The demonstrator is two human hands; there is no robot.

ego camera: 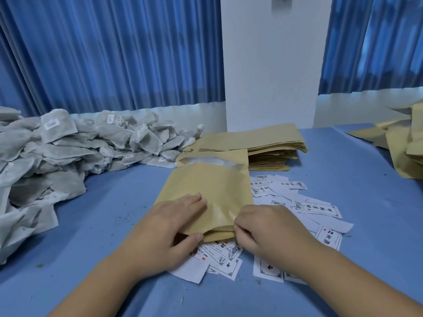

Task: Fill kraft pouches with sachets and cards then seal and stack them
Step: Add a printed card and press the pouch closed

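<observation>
Hands: left grip (174,223) holds the near-left corner of the kraft pouch (210,191), fingers flat on top and thumb at the edge; right grip (270,227) pinches the near edge, fingers curled.
Pouch: lies over the cards (315,209), mouth open at the far end (clear lining showing).
Step, likely: settling the contents; keep the mouth flat before sealing.
Supplies: sachets (68,152) heaped left, on the worktop (343,248).

The pouch (212,193) is matt brown kraft paper, creased, with a glossy lining at its mouth. The sachets (68,154) look like thin grey-white fibrous mesh, crumpled. The cards (297,202) are smooth white printed paper. Blue cloth covers the worktop (343,225), speckled with dark crumbs.
</observation>
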